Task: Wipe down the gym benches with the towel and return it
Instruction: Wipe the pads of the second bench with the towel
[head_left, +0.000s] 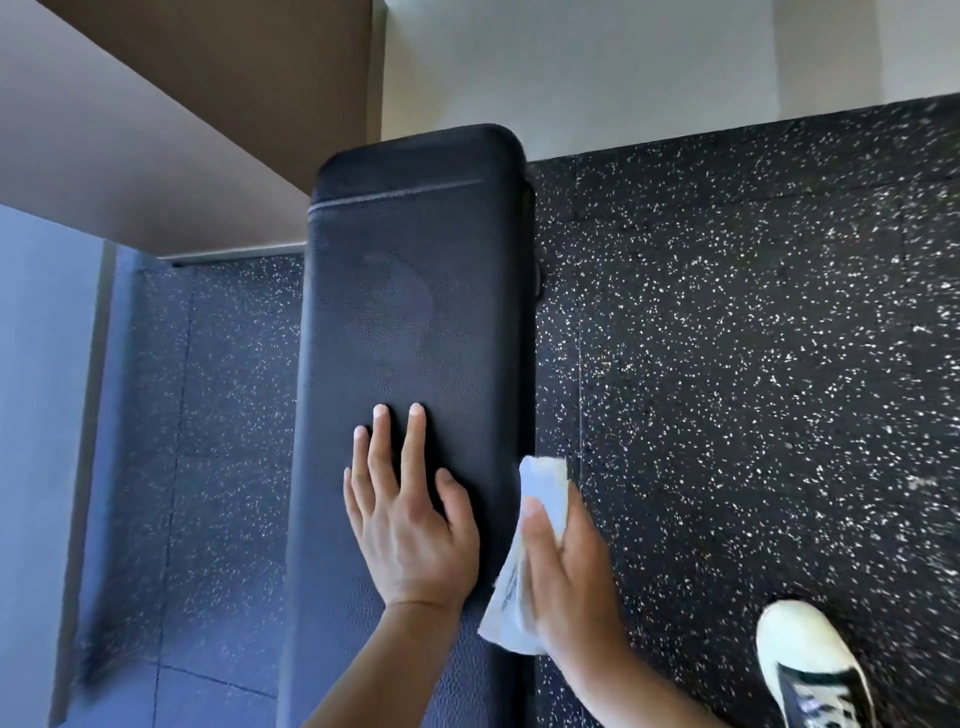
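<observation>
The left hand (410, 525) lies palm-down on the black padded bench (415, 291), fingers straight and slightly spread, pointing away from the person along the pad; the forearm comes up from the bottom edge of the view. It holds nothing, simply pressing flat on the near half of the pad. The bench runs lengthwise away from the person, its long axis almost vertical in the view, leaning a little to the right toward its far rounded end, which reaches the pale wall (623, 67). A stitched seam crosses the pad near that far end, and a faint smear shows on the leather around the middle.

Just right of the pad's edge, the right hand (566, 566) grips the white towel (540, 499), with the thumb laid over the cloth and the fingers wrapped behind it. The towel is bunched, upright in the hand, its top just beside the bench's right side and its lower corner hanging below the wrist. Whether cloth touches pad is unclear. Farther right, a white shoe (805, 660) stands on the speckled black floor (753, 338).
</observation>
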